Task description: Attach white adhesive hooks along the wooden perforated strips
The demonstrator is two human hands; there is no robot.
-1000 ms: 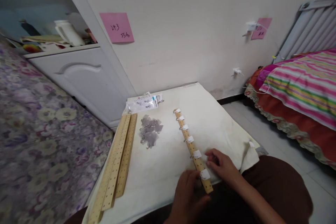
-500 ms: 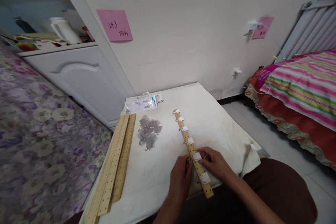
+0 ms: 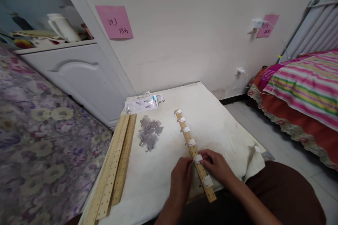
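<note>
A narrow wooden strip with holes [image 3: 201, 171] lies slantwise on the cloth-covered table, and several white tags with thin loops are fixed along it. My right hand [image 3: 215, 165] pinches the edge of one white tag [image 3: 198, 158], second from the near end. On the strip's left side, my left hand [image 3: 181, 179] has its fingertips closed against the edge beside that same tag; whatever sits between them is too small to make out. Closest to me on the strip is another white tag [image 3: 207, 181]. Left of the strip lies a pile of grey, see-through pieces with small metal loops [image 3: 150, 133].
Longer perforated wooden strips [image 3: 116, 165] lie along the table's left edge. Clear plastic packets [image 3: 142, 104] rest at the back left. The white tablecloth [image 3: 211, 119] drapes over the right edge. A floral cover [image 3: 52, 140] stands left, a bed [image 3: 303, 88] right.
The view has shifted slightly. Both hands stay at the same tag, with only small finger movements; the left fingertips sit a little closer against the strip.
</note>
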